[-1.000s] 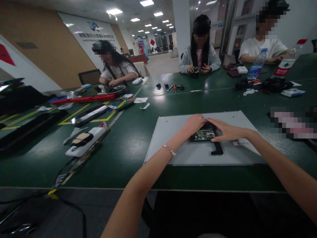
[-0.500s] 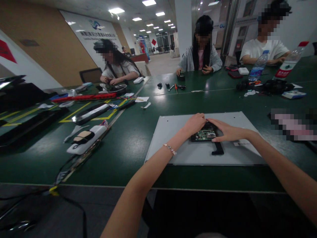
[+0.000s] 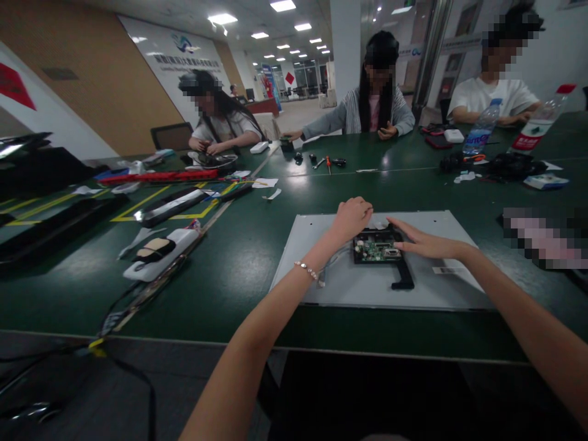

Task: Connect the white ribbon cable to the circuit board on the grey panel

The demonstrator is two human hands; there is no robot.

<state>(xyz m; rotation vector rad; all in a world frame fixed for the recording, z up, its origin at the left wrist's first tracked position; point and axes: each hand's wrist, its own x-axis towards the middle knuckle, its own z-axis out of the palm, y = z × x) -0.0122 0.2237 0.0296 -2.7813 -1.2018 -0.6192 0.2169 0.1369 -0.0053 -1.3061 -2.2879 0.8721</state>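
Glossy green tabletop (image 3: 229, 269) — smooth grey panel (image 3: 356, 286), knobbly circuit board (image 3: 374, 250) (black-framed).

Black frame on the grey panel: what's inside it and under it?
Inside the black frame sits a green circuit board. The grey panel lies beneath; whatever is directly under the frame is covered and cannot be seen.

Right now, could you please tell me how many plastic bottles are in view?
2: a blue-capped bottle at the far right of the green table, and a red-capped bottle to its right. Others may be hidden.
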